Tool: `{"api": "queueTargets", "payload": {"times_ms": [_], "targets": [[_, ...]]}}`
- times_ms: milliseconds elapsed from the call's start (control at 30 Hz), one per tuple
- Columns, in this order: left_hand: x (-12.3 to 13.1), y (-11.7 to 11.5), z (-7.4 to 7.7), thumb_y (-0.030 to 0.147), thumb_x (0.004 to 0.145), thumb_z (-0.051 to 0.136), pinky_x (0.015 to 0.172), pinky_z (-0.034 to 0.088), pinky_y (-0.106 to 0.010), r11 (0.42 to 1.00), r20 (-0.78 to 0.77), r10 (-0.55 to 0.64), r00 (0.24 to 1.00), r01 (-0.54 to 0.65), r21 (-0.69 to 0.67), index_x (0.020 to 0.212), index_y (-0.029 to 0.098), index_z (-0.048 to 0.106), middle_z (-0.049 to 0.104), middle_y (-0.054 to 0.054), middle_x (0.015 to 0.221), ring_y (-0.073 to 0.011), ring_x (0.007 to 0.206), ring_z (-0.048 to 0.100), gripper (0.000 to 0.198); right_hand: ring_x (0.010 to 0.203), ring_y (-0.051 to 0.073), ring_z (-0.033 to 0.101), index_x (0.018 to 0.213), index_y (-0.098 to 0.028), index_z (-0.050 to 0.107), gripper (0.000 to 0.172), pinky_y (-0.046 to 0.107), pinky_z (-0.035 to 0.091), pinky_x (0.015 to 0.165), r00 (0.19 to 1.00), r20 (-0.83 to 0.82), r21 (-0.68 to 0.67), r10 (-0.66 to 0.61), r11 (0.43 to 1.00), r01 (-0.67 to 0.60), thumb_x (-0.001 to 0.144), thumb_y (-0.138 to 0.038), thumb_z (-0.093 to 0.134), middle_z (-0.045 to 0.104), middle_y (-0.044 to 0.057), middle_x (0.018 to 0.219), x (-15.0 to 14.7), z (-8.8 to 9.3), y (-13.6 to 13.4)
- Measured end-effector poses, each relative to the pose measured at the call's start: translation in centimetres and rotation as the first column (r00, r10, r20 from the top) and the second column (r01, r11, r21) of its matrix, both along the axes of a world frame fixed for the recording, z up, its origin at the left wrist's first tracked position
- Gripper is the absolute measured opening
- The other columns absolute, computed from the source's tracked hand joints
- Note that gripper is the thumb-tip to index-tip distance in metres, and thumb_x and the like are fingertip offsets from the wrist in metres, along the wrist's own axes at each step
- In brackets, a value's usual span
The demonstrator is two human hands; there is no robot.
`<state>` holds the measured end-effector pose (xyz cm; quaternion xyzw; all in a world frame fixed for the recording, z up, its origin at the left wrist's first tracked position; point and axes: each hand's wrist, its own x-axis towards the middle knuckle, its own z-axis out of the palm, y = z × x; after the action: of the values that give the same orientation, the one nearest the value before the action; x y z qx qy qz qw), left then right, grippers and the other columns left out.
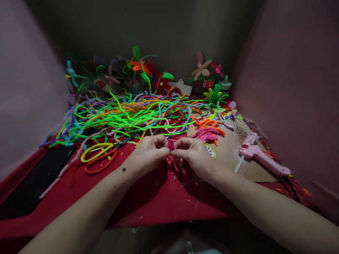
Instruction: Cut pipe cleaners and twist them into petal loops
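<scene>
Both my hands meet at the middle of the table, pinching one pink pipe cleaner (171, 144) that is bent into a small loop. My left hand (148, 151) grips it from the left between thumb and forefinger. From the other side my right hand (197, 155) holds it the same way, and a pink end hangs below the fingers. Just beyond my right hand lie bent pink pipe cleaners (205, 134) and orange pipe cleaners (209, 123). To the left of my left hand rest scissors (99, 155) with one yellow and one red handle loop.
A heap of colourful pipe cleaners (127, 113) spreads behind my hands. On the right, a pink glue gun (261, 155) lies on a cardboard sheet (225, 169). A black flat object (39, 180) is at left. Pipe-cleaner flowers (201, 70) stand along the back. Scraps dot the red cloth (159, 208).
</scene>
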<state>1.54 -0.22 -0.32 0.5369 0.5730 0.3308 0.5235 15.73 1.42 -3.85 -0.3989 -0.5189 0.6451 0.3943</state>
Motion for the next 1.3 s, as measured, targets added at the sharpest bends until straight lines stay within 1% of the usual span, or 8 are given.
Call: {"api": "queueTargets", "payload": {"times_ms": [100, 300, 500, 633, 1000, 1100, 1167, 1300], "targets": [[-0.2, 0.1, 0.2, 0.02, 0.065, 0.055, 0.033, 0.019, -0.015, 1.0, -0.027, -0.028, 0.999, 0.028, 0.004, 0.063, 0.018, 0.047, 0.035, 0.011, 0.04, -0.0031, 0.032, 0.028, 0.008, 0.038, 0.007, 0.043, 0.064, -0.016, 0.055, 0.013, 0.02, 0.033, 0.04, 0.993, -0.1, -0.112, 0.067, 0.991, -0.078, 0.063, -0.019, 0.068, 0.051, -0.006, 0.049, 0.0, -0.2, 0.3], [-0.6, 0.2, 0.2, 0.019, 0.065, 0.054, 0.035, 0.023, -0.016, 0.992, -0.089, -0.073, 0.993, 0.081, 0.092, 0.064, 0.018, 0.046, 0.039, 0.01, 0.045, -0.0034, 0.035, 0.033, 0.007, 0.043, 0.006, 0.042, 0.065, -0.016, 0.056, 0.013, 0.02, 0.033, 0.043, 0.975, -0.203, -0.064, 0.093, 0.992, -0.108, 0.063, -0.017, 0.069, 0.051, -0.006, 0.053, 0.0, -0.6, 0.4], [-0.7, 0.3, -0.1, 0.016, 0.068, 0.053, 0.037, 0.029, -0.016, 0.985, -0.111, -0.078, 0.991, 0.093, 0.143, 0.068, 0.017, 0.049, 0.043, 0.009, 0.048, -0.0041, 0.037, 0.038, 0.005, 0.044, 0.005, 0.042, 0.066, -0.016, 0.054, 0.014, 0.019, 0.031, 0.043, 0.993, -0.097, -0.01, 0.071, 0.997, -0.072, 0.065, -0.021, 0.067, 0.05, -0.006, 0.054, 0.1, -0.2, 0.2], [-0.8, 0.3, 0.1, 0.024, 0.071, 0.059, 0.038, 0.032, -0.018, 0.988, -0.023, -0.105, 0.994, 0.107, 0.108, 0.08, 0.016, 0.055, 0.05, 0.007, 0.054, -0.0056, 0.038, 0.04, 0.012, 0.043, 0.005, 0.039, 0.064, -0.016, 0.052, 0.016, 0.02, 0.03, 0.043, 0.999, -0.032, 0.013, 0.038, 0.999, -0.037, 0.067, -0.025, 0.066, 0.049, -0.006, 0.052, 0.1, -0.1, 0.3], [-0.5, 0.1, 0.1, 0.029, 0.07, 0.066, 0.044, 0.032, -0.019, 0.979, 0.087, 0.075, 0.993, -0.09, 0.185, 0.075, 0.015, 0.064, 0.058, 0.003, 0.06, -0.0067, 0.046, 0.045, 0.015, 0.05, 0.007, 0.043, 0.07, -0.015, 0.061, 0.009, 0.021, 0.033, 0.05, 0.998, -0.026, 0.039, 0.054, 0.998, -0.053, 0.066, -0.023, 0.064, 0.055, -0.004, 0.06, 0.1, -0.2, 0.3], [-0.9, 0.3, 0.4, 0.026, 0.072, 0.064, 0.054, 0.038, -0.02, 0.936, -0.099, 0.087, 0.991, -0.047, 0.349, 0.076, 0.016, 0.065, 0.061, 0.002, 0.068, -0.0094, 0.057, 0.052, 0.01, 0.049, 0.007, 0.043, 0.069, -0.015, 0.062, 0.009, 0.022, 0.032, 0.048, 0.996, 0.085, 0.057, 0.025, 0.998, -0.03, 0.065, -0.023, 0.064, 0.054, -0.004, 0.058, 0.2, 0.0, 0.2], [-1.4, 0.4, 0.4, 0.026, 0.075, 0.061, 0.06, 0.04, -0.021, 0.883, -0.287, 0.076, 0.955, 0.069, 0.465, 0.073, 0.016, 0.065, 0.062, 0.0, 0.07, -0.0113, 0.065, 0.054, 0.01, 0.047, 0.007, 0.041, 0.067, -0.014, 0.062, 0.009, 0.022, 0.031, 0.047, 0.987, 0.158, 0.064, 0.002, 0.998, -0.012, 0.065, -0.023, 0.063, 0.053, -0.004, 0.055, 0.2, 0.2, 0.1], [-2.0, 0.5, 0.6, 0.028, 0.079, 0.055, 0.061, 0.038, -0.021, 0.819, -0.516, 0.008, 0.856, 0.291, 0.495, 0.075, 0.017, 0.063, 0.061, 0.0, 0.071, -0.0121, 0.065, 0.053, 0.014, 0.045, 0.006, 0.041, 0.067, -0.014, 0.063, 0.008, 0.022, 0.032, 0.046, 0.978, 0.207, 0.095, -0.004, 0.995, -0.016, 0.066, -0.021, 0.06, 0.052, -0.004, 0.053, 0.2, 0.3, 0.0]]}}
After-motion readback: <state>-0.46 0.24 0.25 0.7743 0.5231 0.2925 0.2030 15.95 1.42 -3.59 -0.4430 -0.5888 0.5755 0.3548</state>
